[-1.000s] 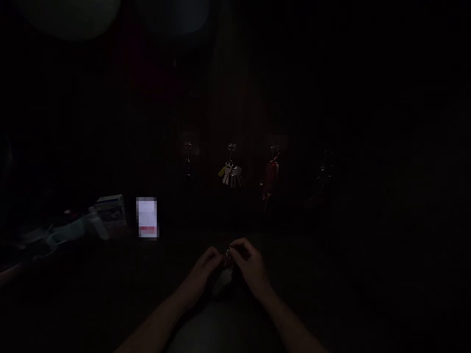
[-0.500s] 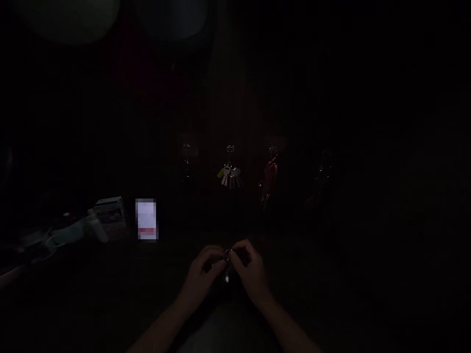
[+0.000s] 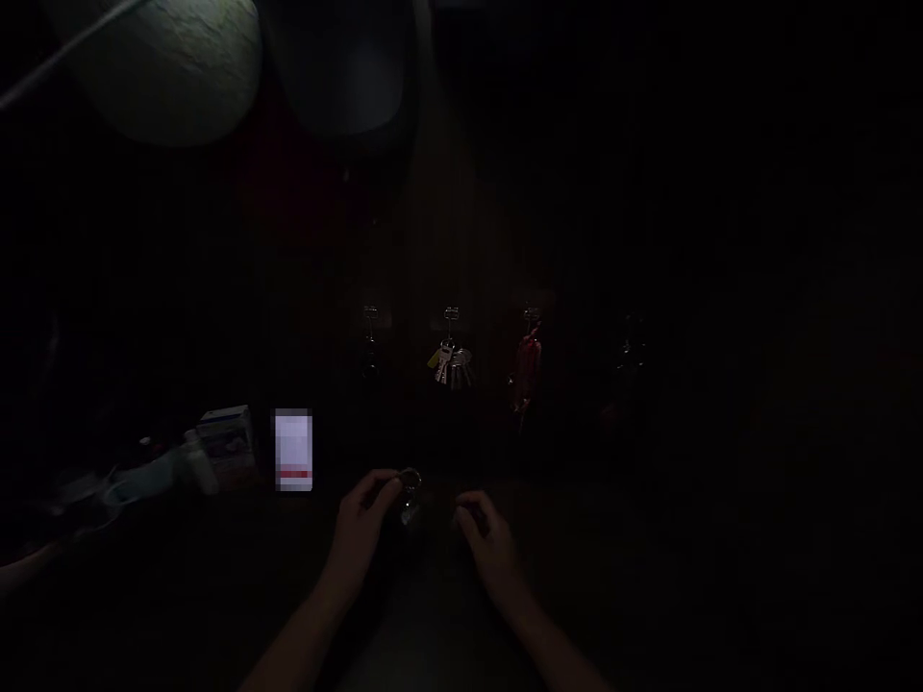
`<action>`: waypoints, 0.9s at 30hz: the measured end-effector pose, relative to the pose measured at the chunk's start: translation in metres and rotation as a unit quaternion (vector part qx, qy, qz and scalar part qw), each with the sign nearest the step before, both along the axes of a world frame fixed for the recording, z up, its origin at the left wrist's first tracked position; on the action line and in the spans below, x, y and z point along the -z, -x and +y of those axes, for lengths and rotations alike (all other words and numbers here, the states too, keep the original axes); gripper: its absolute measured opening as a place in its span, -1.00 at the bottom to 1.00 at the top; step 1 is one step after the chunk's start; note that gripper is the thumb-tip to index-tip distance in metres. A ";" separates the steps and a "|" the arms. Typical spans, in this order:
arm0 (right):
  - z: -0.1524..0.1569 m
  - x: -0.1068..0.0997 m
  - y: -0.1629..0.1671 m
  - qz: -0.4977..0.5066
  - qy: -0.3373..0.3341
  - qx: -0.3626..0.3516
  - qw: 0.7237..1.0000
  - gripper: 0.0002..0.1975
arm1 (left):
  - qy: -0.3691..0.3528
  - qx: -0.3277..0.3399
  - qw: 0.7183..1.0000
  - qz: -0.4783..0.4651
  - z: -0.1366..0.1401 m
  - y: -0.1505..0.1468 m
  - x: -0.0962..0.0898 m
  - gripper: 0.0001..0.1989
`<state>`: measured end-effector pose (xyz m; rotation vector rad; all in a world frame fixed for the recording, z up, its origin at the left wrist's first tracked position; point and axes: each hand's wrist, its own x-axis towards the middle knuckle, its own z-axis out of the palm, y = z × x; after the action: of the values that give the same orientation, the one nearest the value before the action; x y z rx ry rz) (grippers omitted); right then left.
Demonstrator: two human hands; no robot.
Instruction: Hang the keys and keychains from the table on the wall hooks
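Note:
The scene is very dark. My left hand (image 3: 364, 509) pinches the edge of a metal key ring (image 3: 411, 478) between thumb and fingertips. Small shiny pieces, too dim to name, hang below the ring. To the right, apart from the ring, my right hand (image 3: 490, 543) has its thumb and fingertips curled close together. Whatever lies between them, if anything, is lost in the dark. Beyond the hands, a bunch of keys (image 3: 453, 365) with a yellow tag hangs from a hook.
A red item (image 3: 529, 360) hangs from another hook, with dim metal items (image 3: 633, 354) further right and a dark one (image 3: 370, 360) at left. A bright, blurred-out screen (image 3: 293, 447) stands beside a box (image 3: 227, 444) and a white bottle (image 3: 200, 463). A pale rounded shape (image 3: 180, 77) shows upper left.
My hands have come apart. The left has moved left with the key ring, and the right has let go of it. The view has tilted slightly up, so the background sits lower.

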<state>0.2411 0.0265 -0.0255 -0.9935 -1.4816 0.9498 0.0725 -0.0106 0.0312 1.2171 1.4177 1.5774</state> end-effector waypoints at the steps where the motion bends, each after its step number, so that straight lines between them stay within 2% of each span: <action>1: 0.003 0.003 0.001 -0.005 0.007 -0.002 1.000 -0.74 | -0.005 -0.012 1.000 -0.005 0.001 0.003 -0.005 -0.74; 5: 0.010 0.009 0.004 -0.029 0.017 -0.017 0.999 -0.75 | -0.043 -0.060 0.997 -0.019 0.011 0.019 -0.027 -0.73; 10: 0.013 0.012 0.006 -0.055 0.029 -0.041 0.997 -0.77 | -0.103 -0.136 0.985 -0.003 0.029 0.034 -0.068 -0.76; 14: 0.015 0.015 0.005 -0.068 0.029 -0.046 0.996 -0.77 | -0.151 -0.150 0.977 -0.008 0.045 0.039 -0.103 -0.71; 17: 0.015 0.015 0.005 -0.073 0.025 -0.060 0.995 -0.78 | -0.172 -0.161 0.972 -0.009 0.056 0.041 -0.122 -0.70; 21: 0.015 0.013 0.004 -0.081 0.019 -0.071 0.994 -0.80 | -0.159 -0.168 0.973 0.010 0.067 0.042 -0.134 -0.69; 27: 0.015 0.012 0.004 -0.101 0.020 -0.062 0.993 -0.79 | -0.138 -0.174 0.974 0.048 0.076 0.049 -0.131 -0.72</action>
<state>0.2370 0.0420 -0.0373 -1.0617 -1.7149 0.9935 0.0238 0.0652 0.1626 1.2645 1.5770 2.0347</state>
